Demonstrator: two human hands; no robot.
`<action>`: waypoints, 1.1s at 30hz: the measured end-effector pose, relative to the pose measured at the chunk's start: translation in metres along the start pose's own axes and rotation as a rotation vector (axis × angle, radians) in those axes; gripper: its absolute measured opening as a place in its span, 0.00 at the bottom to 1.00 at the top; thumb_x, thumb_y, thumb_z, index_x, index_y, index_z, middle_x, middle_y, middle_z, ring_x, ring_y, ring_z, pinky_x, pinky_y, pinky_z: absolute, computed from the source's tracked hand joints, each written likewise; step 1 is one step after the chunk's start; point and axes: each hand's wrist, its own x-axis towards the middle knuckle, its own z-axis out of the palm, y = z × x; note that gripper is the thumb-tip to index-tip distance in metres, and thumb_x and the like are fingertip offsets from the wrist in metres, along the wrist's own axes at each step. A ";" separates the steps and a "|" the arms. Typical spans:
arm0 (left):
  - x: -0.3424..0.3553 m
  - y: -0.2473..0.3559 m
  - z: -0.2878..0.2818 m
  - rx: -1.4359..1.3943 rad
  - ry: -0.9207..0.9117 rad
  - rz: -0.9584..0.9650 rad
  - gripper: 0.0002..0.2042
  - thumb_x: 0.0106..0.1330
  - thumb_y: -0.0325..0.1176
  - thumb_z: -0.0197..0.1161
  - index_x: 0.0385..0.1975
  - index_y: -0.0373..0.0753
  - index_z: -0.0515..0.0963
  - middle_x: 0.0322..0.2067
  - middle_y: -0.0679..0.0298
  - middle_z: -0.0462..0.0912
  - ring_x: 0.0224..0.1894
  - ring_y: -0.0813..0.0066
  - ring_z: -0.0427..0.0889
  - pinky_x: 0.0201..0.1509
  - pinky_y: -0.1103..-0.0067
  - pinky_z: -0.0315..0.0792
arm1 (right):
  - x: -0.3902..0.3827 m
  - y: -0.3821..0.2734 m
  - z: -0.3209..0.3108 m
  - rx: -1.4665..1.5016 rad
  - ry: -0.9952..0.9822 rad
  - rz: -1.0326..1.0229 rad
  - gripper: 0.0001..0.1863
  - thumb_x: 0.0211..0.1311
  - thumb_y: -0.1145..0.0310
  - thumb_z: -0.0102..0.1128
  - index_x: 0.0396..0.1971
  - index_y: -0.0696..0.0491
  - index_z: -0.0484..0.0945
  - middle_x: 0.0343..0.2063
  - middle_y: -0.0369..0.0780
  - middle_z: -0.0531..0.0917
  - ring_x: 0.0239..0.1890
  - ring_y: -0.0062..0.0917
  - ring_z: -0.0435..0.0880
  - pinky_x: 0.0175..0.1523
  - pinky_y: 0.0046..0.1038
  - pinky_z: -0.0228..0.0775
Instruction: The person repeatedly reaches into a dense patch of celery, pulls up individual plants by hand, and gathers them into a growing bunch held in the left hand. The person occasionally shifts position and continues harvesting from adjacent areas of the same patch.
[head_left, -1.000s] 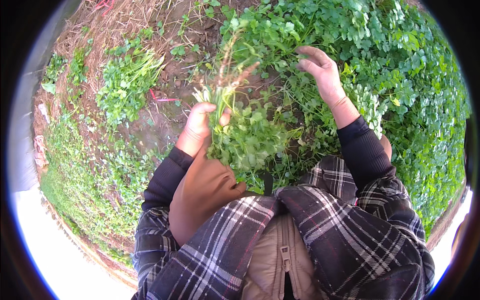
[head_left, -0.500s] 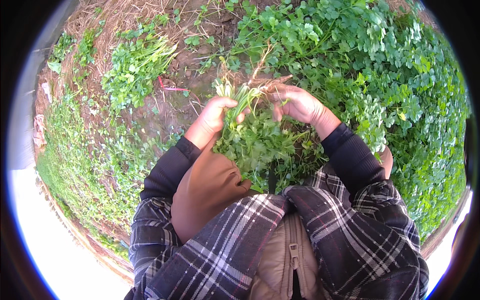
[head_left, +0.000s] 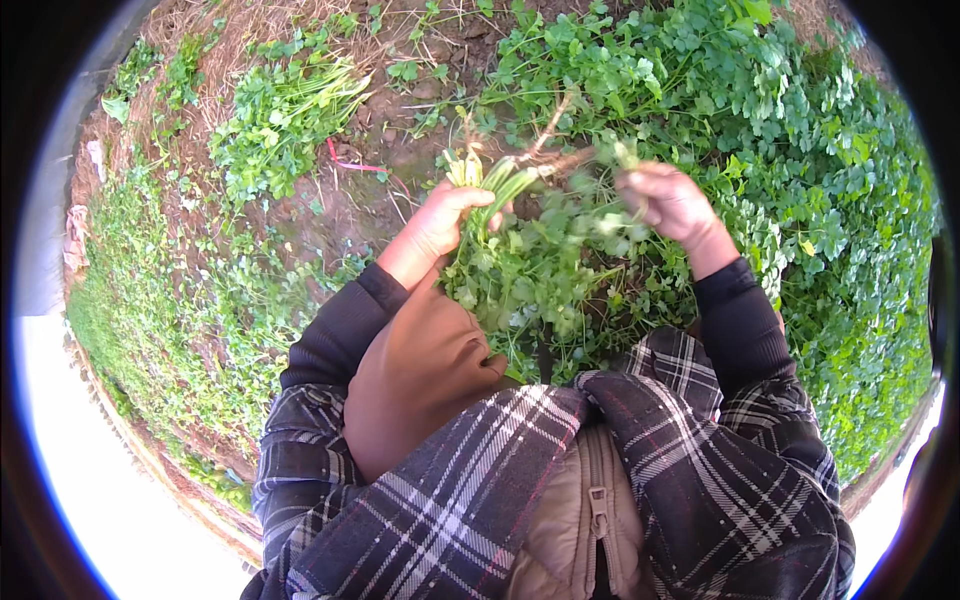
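My left hand [head_left: 447, 213] is closed round the pale green stems of a bunch of leafy greens [head_left: 515, 265], which look like celery or parsley. Thin brown roots [head_left: 553, 125] stick out from the stem ends, pointing away from me, and the leaves hang toward my knees. To the right of the bunch, my right hand [head_left: 672, 200] is closed, thumb against fingers, on a leafy sprig [head_left: 625, 155] smeared by motion. It is apart from my left hand.
A pile of pulled greens [head_left: 280, 125] lies on the soil at far left, beside a red strip [head_left: 355, 166]. Dense standing greens [head_left: 820, 240] fill the right side. Low plants [head_left: 150, 290] cover the left. My brown-clad knee [head_left: 425, 370] is below my left hand.
My right hand has moved right, away from the roots, and now grips a blurred sprig. My left hand still holds the bunch, which has shifted slightly right.
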 end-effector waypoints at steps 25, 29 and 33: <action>-0.016 0.002 -0.016 -0.052 0.001 -0.060 0.13 0.53 0.24 0.54 0.38 0.27 0.73 0.28 0.50 0.80 0.22 0.68 0.79 0.25 0.76 0.73 | 0.058 0.024 0.041 -0.461 0.098 0.017 0.25 0.50 0.75 0.58 0.52 0.58 0.70 0.31 0.40 0.81 0.22 0.19 0.78 0.30 0.19 0.71; -0.013 0.003 -0.021 -0.046 0.050 -0.121 0.13 0.53 0.23 0.54 0.38 0.25 0.73 0.28 0.49 0.80 0.22 0.66 0.79 0.25 0.76 0.74 | 0.046 0.028 0.022 -0.768 0.412 0.027 0.17 0.54 0.70 0.56 0.44 0.59 0.75 0.26 0.40 0.82 0.23 0.23 0.81 0.33 0.22 0.74; -0.008 0.001 -0.025 -0.030 0.092 -0.133 0.12 0.54 0.23 0.54 0.37 0.25 0.73 0.28 0.49 0.80 0.23 0.65 0.79 0.26 0.75 0.74 | 0.023 0.039 0.023 -1.393 0.455 0.330 0.18 0.53 0.64 0.57 0.43 0.56 0.74 0.26 0.44 0.82 0.28 0.28 0.82 0.38 0.27 0.74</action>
